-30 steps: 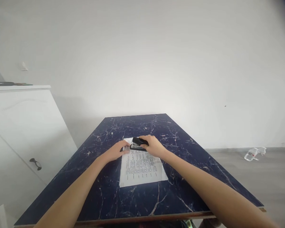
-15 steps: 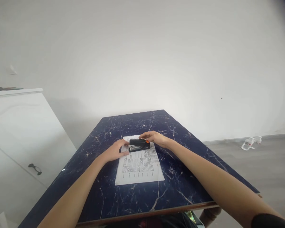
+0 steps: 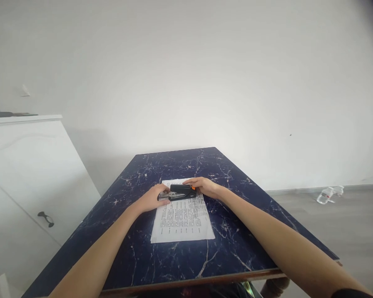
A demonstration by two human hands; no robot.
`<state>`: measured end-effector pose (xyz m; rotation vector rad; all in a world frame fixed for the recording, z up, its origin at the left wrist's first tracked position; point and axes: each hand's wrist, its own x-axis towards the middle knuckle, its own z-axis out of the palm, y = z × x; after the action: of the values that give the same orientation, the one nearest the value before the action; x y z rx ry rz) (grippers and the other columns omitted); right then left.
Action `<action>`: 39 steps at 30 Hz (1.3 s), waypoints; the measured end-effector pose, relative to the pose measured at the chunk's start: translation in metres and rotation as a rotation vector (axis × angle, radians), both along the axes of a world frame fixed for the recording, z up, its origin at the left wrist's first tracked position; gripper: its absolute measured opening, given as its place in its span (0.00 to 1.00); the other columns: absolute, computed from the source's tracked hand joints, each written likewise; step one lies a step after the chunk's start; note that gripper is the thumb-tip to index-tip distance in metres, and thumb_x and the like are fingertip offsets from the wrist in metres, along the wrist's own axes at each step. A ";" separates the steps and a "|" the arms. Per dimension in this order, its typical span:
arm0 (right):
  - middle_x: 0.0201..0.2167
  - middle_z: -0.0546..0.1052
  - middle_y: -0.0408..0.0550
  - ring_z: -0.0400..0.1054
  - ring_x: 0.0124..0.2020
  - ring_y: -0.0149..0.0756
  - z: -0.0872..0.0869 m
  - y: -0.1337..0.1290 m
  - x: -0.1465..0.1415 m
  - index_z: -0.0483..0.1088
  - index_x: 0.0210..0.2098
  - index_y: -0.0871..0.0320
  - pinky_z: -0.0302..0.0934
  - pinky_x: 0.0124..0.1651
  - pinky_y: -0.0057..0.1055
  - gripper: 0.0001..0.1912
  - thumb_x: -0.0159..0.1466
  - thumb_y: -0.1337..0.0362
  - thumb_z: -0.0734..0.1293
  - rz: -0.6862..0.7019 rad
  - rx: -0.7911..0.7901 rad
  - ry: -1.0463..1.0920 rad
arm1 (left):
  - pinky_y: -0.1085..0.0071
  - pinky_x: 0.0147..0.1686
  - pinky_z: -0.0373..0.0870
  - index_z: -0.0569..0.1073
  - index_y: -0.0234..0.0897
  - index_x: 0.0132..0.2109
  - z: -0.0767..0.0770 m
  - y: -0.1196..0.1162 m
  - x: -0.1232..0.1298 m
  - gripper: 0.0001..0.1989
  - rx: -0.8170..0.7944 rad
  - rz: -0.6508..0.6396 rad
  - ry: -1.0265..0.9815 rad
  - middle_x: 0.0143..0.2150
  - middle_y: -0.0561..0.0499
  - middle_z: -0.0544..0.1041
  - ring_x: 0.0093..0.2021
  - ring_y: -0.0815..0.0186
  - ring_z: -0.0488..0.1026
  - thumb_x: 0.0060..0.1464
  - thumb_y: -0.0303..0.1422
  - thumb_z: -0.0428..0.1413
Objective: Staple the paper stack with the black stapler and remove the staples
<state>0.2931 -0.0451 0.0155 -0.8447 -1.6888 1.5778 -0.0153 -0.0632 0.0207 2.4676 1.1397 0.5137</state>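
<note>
A black stapler (image 3: 182, 192) with an orange button lies sideways on printed paper sheets (image 3: 183, 221). Its metal staple tray (image 3: 165, 194) sticks out of the left end. Around that tray, my left hand (image 3: 152, 198) is open, thumb on the near side and fingers on the far side, with a gap between them. At the stapler's right end, my right hand (image 3: 207, 187) grips it, its fingers along the far side and by the orange button. The right thumb is mostly hidden.
The sheets rest on a dark blue marble-patterned table (image 3: 174, 263). A white cabinet (image 3: 25, 165) with a dark handle stands on the left. Behind the table is a pale wall (image 3: 186, 82). Clear plastic bottles (image 3: 326, 195) lie on the floor at right.
The metal tray has slid out of the stapler's left end toward my left hand. My right hand has moved closer round the stapler's right end and the orange button.
</note>
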 end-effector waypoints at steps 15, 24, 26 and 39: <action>0.61 0.74 0.58 0.64 0.65 0.49 -0.005 -0.032 -0.036 0.71 0.61 0.57 0.57 0.65 0.51 0.20 0.74 0.71 0.58 -0.291 1.292 -0.494 | 0.59 0.56 0.74 0.74 0.36 0.47 -0.009 0.016 0.016 0.12 -0.489 0.262 -1.052 0.54 0.39 0.79 0.54 0.57 0.78 0.67 0.41 0.55; 0.55 0.78 0.54 0.70 0.56 0.44 0.002 -0.038 -0.038 0.72 0.57 0.61 0.65 0.60 0.46 0.16 0.72 0.74 0.63 -0.233 1.972 -0.724 | 0.71 0.56 0.75 0.80 0.29 0.47 -0.014 0.015 0.015 0.11 -0.731 0.185 -1.136 0.46 0.42 0.82 0.47 0.65 0.79 0.57 0.29 0.66; 0.55 0.78 0.55 0.70 0.56 0.44 0.002 -0.039 -0.041 0.72 0.57 0.62 0.66 0.58 0.45 0.15 0.72 0.75 0.63 -0.207 1.985 -0.729 | 0.72 0.56 0.74 0.81 0.29 0.45 -0.018 0.018 0.014 0.10 -0.743 0.191 -1.104 0.46 0.42 0.82 0.47 0.65 0.80 0.56 0.29 0.67; 0.36 0.83 0.47 0.77 0.36 0.40 0.001 -0.040 -0.043 0.80 0.40 0.57 0.70 0.40 0.33 0.13 0.55 0.71 0.78 -0.529 0.454 -0.371 | 0.74 0.21 0.72 0.74 0.34 0.46 0.007 0.003 0.016 0.22 -0.180 0.362 -1.099 0.40 0.42 0.84 0.20 0.72 0.73 0.52 0.44 0.68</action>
<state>0.2500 -0.0846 0.0164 -1.2555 -1.7752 0.6778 0.0003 -0.0606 0.0272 1.3876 1.0229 1.5220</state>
